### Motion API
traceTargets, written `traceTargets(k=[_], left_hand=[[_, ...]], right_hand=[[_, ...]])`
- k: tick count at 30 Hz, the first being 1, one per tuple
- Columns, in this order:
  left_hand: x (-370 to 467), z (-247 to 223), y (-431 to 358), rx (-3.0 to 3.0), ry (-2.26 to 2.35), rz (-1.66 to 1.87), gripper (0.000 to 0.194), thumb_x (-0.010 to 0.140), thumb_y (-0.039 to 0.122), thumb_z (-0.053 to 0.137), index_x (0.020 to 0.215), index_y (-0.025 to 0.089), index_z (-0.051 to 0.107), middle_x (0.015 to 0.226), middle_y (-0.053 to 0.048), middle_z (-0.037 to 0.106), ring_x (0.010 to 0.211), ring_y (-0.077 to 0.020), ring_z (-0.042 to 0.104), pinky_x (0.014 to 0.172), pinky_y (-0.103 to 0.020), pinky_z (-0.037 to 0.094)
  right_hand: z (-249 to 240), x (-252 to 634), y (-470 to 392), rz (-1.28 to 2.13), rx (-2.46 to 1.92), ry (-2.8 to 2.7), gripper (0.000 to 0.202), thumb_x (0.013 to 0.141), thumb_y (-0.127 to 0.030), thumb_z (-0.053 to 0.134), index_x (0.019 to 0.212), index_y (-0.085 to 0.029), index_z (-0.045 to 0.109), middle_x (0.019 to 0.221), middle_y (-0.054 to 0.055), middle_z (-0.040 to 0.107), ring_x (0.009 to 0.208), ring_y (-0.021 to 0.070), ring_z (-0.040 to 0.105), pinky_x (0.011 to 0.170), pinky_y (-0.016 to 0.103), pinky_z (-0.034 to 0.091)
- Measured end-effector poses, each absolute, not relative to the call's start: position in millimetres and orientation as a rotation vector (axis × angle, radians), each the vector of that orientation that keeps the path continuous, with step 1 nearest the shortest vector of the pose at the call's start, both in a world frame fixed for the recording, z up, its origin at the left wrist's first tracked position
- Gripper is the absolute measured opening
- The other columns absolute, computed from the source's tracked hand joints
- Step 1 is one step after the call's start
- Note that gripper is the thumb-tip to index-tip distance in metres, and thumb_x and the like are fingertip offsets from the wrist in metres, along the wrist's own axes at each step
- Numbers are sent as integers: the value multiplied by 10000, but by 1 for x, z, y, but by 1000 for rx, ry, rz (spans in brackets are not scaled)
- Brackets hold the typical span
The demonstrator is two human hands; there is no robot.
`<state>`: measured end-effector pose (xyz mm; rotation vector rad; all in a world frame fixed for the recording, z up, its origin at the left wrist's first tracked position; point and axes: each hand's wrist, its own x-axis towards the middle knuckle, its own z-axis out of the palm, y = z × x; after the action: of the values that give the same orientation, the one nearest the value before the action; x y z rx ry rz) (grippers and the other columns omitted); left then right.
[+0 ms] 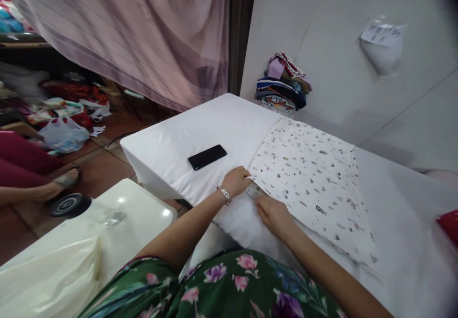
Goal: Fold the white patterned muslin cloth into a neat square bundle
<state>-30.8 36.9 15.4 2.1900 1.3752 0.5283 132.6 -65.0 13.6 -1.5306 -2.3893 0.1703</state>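
Pinching near-left corner of printed cloth (311,179): left hand (234,182), fingers together. Right hand (275,214) just beside near edge, fingers curled; cannot tell grip. Cloth on table (171,139), reaching rightward and away, long axis unclear; left nearer, touching. Phone (207,157) left, apart; folded stack (281,91) behind.

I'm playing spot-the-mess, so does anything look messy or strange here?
Yes, on the floor at the left: a plastic bag lies among jumbled things, so it looks untidy. The patterned cloth lies mostly flat, with the left hand at one corner. I can't see any spill.
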Motion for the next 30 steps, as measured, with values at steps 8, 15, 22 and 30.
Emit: traceTargets(k=[8,15,22,30], left_hand=[[-29,16,40,2187,1358,453,266,804,338,455,768,200,681,854,-31,612,781,-151,558,677,-236,405],[-28,17,42,2208,1329,435,313,820,338,413,748,185,677,854,-44,617,766,-156,568,685,-246,407],[-31,14,45,2169,1276,479,259,766,271,434,719,180,672,826,-31,620,760,-152,570,695,-242,408],[-37,14,46,2159,1233,493,249,757,264,440,676,178,659,763,-16,602,710,-137,553,663,-232,400]], right_hand=[[17,137,-54,-62,-1963,-2256,299,883,-198,345,1133,-188,510,971,94,623,842,206,580,668,287,422],[16,129,-51,-52,-1929,-2235,289,859,-155,366,1098,-182,528,990,93,584,899,208,535,708,283,415],[6,119,-38,-90,-1747,-2314,351,829,-95,375,1159,-107,495,1103,137,542,994,235,485,885,355,376],[5,116,-24,-23,-1780,-2302,234,853,-155,394,999,-158,576,915,101,583,882,218,517,786,339,411]])
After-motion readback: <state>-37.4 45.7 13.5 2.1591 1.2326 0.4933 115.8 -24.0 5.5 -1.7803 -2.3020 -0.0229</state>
